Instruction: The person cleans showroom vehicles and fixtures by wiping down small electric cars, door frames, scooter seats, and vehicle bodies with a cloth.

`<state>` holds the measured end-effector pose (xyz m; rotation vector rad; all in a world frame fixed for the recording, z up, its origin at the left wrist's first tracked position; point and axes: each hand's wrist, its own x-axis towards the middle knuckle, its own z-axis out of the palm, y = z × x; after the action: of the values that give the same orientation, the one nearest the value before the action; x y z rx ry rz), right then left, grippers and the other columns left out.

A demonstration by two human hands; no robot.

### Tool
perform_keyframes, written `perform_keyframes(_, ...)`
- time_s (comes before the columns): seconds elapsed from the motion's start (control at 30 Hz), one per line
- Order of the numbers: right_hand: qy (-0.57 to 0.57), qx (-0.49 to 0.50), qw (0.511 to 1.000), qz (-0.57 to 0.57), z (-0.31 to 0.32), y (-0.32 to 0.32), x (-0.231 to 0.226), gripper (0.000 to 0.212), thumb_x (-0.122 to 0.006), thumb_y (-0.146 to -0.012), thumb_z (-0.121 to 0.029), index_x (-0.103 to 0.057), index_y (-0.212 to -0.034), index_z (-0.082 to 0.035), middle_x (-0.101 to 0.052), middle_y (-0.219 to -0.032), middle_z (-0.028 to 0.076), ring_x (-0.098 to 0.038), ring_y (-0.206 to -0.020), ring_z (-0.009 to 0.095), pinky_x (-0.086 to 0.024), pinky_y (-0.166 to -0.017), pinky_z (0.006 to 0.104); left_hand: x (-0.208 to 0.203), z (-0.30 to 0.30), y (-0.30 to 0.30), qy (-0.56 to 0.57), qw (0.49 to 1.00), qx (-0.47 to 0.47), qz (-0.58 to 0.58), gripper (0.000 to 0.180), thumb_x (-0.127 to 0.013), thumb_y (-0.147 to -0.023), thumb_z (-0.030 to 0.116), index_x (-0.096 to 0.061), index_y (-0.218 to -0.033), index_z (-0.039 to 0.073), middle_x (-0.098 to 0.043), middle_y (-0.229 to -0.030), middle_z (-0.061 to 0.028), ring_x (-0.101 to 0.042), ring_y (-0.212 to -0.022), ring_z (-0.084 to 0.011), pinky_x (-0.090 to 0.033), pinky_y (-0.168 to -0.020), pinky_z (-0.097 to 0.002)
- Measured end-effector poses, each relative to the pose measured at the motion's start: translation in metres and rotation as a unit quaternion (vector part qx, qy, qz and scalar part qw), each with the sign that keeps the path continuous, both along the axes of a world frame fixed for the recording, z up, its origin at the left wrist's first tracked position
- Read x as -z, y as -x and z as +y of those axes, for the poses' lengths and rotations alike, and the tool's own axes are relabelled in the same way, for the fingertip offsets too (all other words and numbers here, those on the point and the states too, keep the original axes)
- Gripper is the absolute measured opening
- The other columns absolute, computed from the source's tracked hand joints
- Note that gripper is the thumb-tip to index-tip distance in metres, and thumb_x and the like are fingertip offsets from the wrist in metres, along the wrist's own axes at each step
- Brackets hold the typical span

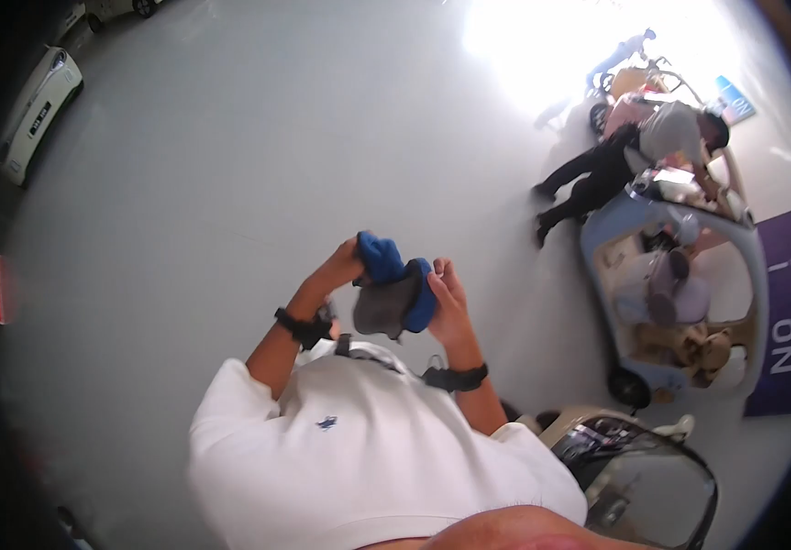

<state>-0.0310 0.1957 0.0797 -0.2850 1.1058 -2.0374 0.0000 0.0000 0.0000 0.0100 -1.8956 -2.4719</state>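
In front of my chest, my left hand (344,262) is closed on a bunched blue cloth (379,258). My right hand (448,298) grips the blue edge of a soft grey and blue piece (382,309), its thumb side against the blue part. This piece hangs just below the blue cloth and touches it; whether the two are joined, I cannot tell. Its exact kind does not show. Dark straps circle both my wrists.
Smooth grey floor (258,137) spreads ahead. To the right stands a light blue small car (602,275), with a person (675,137) leaning over it. A dark-windowed vehicle (634,477) is close at lower right. A white car (42,115) stands far left.
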Motion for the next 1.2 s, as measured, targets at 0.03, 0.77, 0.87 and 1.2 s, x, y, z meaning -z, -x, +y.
perform_keyframes(0.03,0.033,0.04,0.999,0.012,0.007,0.011,0.005,0.026,-0.057,-0.083,-0.012,-0.032,-0.092,-0.014,-0.045,-0.077,-0.003,-0.047,-0.076,0.005,-0.041,-0.066,0.018,-0.012,0.017,0.006,-0.07,0.997,0.005,0.044,0.013,-0.048,-0.072,0.004,-0.05,-0.085,0.004,-0.054,-0.084,-0.0014,-0.05,-0.082,-0.0101,-0.042,-0.074,-0.0275)
perform_keyframes(0.77,0.019,0.272,0.922,0.273,-0.148,0.376,0.034,0.011,-0.045,-0.087,-0.013,-0.042,-0.095,-0.006,-0.05,-0.079,0.002,-0.052,-0.072,0.01,-0.048,-0.067,0.0253,-0.188,-0.139,0.269,0.289,0.898,0.143,0.298,0.018,-0.065,-0.061,0.006,-0.053,-0.075,0.005,-0.058,-0.064,-0.0083,-0.056,-0.049,-0.0213,-0.042,-0.048,-0.0269)
perform_keyframes(0.87,-0.029,0.157,0.918,0.364,-0.169,0.418,-0.017,0.039,-0.049,-0.086,-0.017,-0.036,-0.12,-0.003,-0.054,-0.105,0.012,-0.055,-0.093,0.015,-0.048,-0.081,0.0291,-0.154,-0.165,0.324,0.53,0.823,0.203,0.014,0.021,-0.057,-0.072,0.025,-0.059,-0.081,0.006,-0.061,-0.071,-0.0129,-0.059,-0.067,-0.0286,-0.046,-0.062,-0.0361)
perform_keyframes(1.2,-0.303,0.13,0.733,0.595,-0.274,0.462,-0.023,0.021,-0.058,-0.064,-0.02,-0.055,-0.075,-0.003,-0.054,-0.065,0.013,-0.051,-0.067,0.031,-0.039,-0.066,0.0368,-0.027,-0.23,0.429,0.23,0.915,0.3,-0.141,0.03,-0.05,-0.081,0.025,-0.057,-0.095,0.0,-0.062,-0.083,-0.0083,-0.061,-0.068,-0.0165,-0.049,-0.065,-0.0276)
